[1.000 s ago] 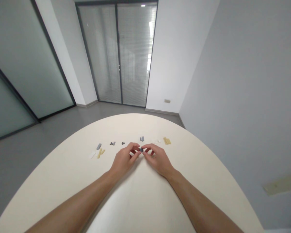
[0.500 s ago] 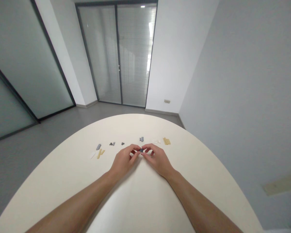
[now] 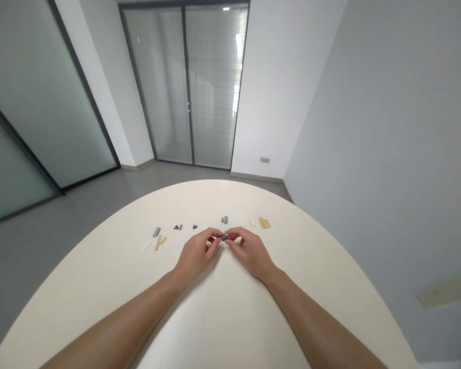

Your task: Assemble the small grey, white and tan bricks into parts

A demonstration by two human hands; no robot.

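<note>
Between my fingertips is a small dark grey toy brick [image 3: 224, 237], or a few joined together; its details are too small to tell. My left hand [image 3: 198, 251] pinches it from the left with thumb and fingers. From the right, my right hand [image 3: 251, 250] grips the same piece, its thumb below and fingers above. Just beyond the hands lie grey bricks [image 3: 225, 220] in a small group. A dark little piece [image 3: 194, 226] rests to the left of them, past my left hand.
Both forearms rest over a round white table [image 3: 223, 318]. Grey bricks [image 3: 157, 232], tan strips [image 3: 159, 242], a white plate piece [image 3: 147, 245] and small dark pieces [image 3: 176, 227] lie at the left. White pieces [image 3: 249, 223] and tan pieces [image 3: 265, 222] lie at the right.
The dark grey brick has turned slightly between my fingertips, and more of it shows. Both hands stay in nearly the same place.
</note>
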